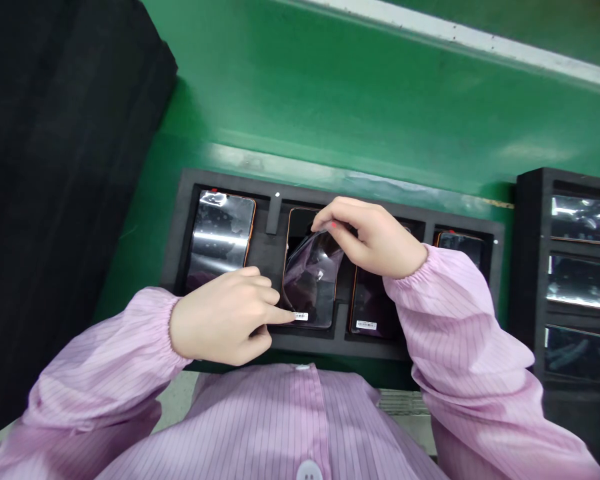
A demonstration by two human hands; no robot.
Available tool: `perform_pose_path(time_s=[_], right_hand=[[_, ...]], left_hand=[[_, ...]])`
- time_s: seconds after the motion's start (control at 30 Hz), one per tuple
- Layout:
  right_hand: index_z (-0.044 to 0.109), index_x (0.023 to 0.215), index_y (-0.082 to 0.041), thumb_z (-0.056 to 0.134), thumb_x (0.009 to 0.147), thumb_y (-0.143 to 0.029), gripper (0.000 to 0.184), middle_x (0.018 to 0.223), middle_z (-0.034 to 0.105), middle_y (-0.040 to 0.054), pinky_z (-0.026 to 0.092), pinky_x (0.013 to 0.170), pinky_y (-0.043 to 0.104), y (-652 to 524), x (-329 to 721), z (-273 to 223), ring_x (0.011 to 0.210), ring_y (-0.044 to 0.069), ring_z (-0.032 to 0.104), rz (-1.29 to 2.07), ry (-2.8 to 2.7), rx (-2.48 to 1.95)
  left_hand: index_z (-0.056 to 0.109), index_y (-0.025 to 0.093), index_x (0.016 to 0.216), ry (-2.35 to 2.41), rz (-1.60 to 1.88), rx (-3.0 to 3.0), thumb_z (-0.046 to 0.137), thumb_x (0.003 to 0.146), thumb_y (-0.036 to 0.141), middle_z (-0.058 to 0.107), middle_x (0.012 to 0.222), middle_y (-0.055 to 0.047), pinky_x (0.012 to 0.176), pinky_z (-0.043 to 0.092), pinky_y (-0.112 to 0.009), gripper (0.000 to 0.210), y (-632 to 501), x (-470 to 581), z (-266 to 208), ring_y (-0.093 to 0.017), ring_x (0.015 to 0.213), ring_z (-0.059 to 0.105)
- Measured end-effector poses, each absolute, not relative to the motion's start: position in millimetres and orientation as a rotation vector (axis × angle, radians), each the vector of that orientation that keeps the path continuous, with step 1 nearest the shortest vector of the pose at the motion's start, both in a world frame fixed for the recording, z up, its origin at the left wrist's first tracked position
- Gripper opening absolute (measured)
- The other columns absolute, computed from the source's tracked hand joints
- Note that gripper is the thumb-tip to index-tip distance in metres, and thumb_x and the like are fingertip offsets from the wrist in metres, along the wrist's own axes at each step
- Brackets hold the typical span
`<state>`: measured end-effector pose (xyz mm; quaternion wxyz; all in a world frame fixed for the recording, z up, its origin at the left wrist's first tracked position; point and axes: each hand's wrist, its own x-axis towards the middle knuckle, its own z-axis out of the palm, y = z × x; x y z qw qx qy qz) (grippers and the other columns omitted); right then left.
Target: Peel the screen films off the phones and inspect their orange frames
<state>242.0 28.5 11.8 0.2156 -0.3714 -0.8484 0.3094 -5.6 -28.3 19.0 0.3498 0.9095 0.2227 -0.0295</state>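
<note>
A black foam tray (275,220) in front of me holds several smartphones in separate slots. My right hand (370,233) pinches the upper edge of a clear protective film (313,267), lifted and curling off the top of the second phone (300,221) from the left. Lower down, the film still lies against that screen. My left hand (230,313) has its index finger stretched out, its tip at the small white barcode label (301,317) near the phone's bottom edge; the other fingers are curled. My right hand partly covers the third phone (373,300).
Left of the tray, the first phone (225,227) lies film-side up; the rightmost phone (463,245) is partly behind my sleeve. A tall black foam stack (65,167) stands on the left of the green bench (330,87). Another foam tray (530,267) with phones is at right.
</note>
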Motion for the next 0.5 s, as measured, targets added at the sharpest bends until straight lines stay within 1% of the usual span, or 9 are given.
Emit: perform_pose_path(time_s=[0.1, 0.17, 0.2, 0.27, 0.3, 0.33, 0.4, 0.43, 0.5], right_hand=[[0.064, 0.097, -0.016, 0.040, 0.092, -0.010, 0.025, 0.093, 0.066, 0.0058, 0.049, 0.077, 0.029, 26, 241, 13, 0.084, 0.016, 0.062, 0.823, -2.388, -1.038], [0.062, 0.110, -0.016, 0.044, 0.092, -0.012, 0.026, 0.092, 0.064, 0.0058, 0.049, 0.075, 0.029, 23, 240, 14, 0.081, 0.016, 0.061, 0.768, -2.421, -1.076], [0.058, 0.120, -0.016, 0.047, 0.091, -0.014, 0.032, 0.092, 0.064, 0.0059, 0.050, 0.075, 0.030, 21, 239, 14, 0.081, 0.017, 0.060, 0.728, -2.435, -1.103], [0.044, 0.139, -0.016, 0.051, 0.088, -0.015, 0.051, 0.098, 0.062, 0.0074, 0.051, 0.076, 0.033, 18, 237, 14, 0.083, 0.019, 0.060, 0.629, -2.461, -1.168], [0.038, 0.145, -0.016, 0.052, 0.088, -0.015, 0.059, 0.102, 0.061, 0.0088, 0.052, 0.077, 0.034, 16, 235, 13, 0.087, 0.021, 0.060, 0.575, -2.480, -1.196], [0.034, 0.147, -0.016, 0.053, 0.088, -0.015, 0.062, 0.106, 0.060, 0.0106, 0.052, 0.080, 0.036, 14, 234, 13, 0.091, 0.022, 0.059, 0.517, -2.504, -1.217], [0.037, 0.146, -0.013, 0.054, 0.088, -0.015, 0.060, 0.113, 0.058, 0.0140, 0.052, 0.085, 0.039, 10, 232, 12, 0.098, 0.026, 0.058, 0.391, -2.553, -1.250], [0.043, 0.142, -0.012, 0.055, 0.088, -0.015, 0.056, 0.114, 0.057, 0.0153, 0.051, 0.087, 0.041, 9, 230, 12, 0.101, 0.027, 0.056, 0.324, -2.573, -1.268], [0.056, 0.129, -0.012, 0.058, 0.088, -0.016, 0.041, 0.119, 0.056, 0.0171, 0.050, 0.088, 0.044, 5, 228, 14, 0.105, 0.030, 0.054, 0.180, -2.600, -1.328]], left_hand=[[0.071, 0.025, 0.116, 0.590, -0.069, 2.367, 0.052, 0.077, 0.015, 0.065, 0.069, -0.001, 0.070, 0.039, -0.036, 0.045, -28, -6, 19, -0.019, 0.067, 0.054], [0.071, 0.025, 0.116, 0.599, -0.057, 2.373, 0.052, 0.077, 0.015, 0.066, 0.070, -0.001, 0.071, 0.040, -0.036, 0.045, -28, -6, 19, -0.019, 0.067, 0.054], [0.071, 0.025, 0.115, 0.605, -0.046, 2.375, 0.052, 0.077, 0.015, 0.067, 0.070, -0.001, 0.071, 0.040, -0.036, 0.044, -28, -6, 18, -0.019, 0.067, 0.055], [0.072, 0.025, 0.113, 0.630, -0.019, 2.383, 0.052, 0.077, 0.015, 0.067, 0.071, -0.002, 0.072, 0.040, -0.036, 0.043, -28, -6, 18, -0.019, 0.068, 0.056], [0.072, 0.025, 0.112, 0.650, -0.003, 2.389, 0.051, 0.077, 0.015, 0.068, 0.072, -0.002, 0.072, 0.041, -0.036, 0.042, -28, -6, 17, -0.019, 0.068, 0.056], [0.073, 0.024, 0.112, 0.678, 0.012, 2.399, 0.051, 0.078, 0.016, 0.068, 0.072, -0.002, 0.071, 0.041, -0.036, 0.041, -28, -6, 17, -0.019, 0.068, 0.056], [0.072, 0.023, 0.113, 0.735, 0.037, 2.419, 0.051, 0.078, 0.016, 0.068, 0.074, -0.003, 0.071, 0.041, -0.037, 0.041, -28, -6, 16, -0.020, 0.069, 0.057], [0.071, 0.023, 0.114, 0.761, 0.046, 2.425, 0.051, 0.079, 0.017, 0.068, 0.075, -0.003, 0.071, 0.042, -0.037, 0.041, -28, -7, 16, -0.020, 0.069, 0.057], [0.069, 0.022, 0.119, 0.805, 0.066, 2.433, 0.051, 0.079, 0.018, 0.069, 0.077, -0.003, 0.071, 0.042, -0.038, 0.043, -27, -7, 16, -0.021, 0.070, 0.058]])
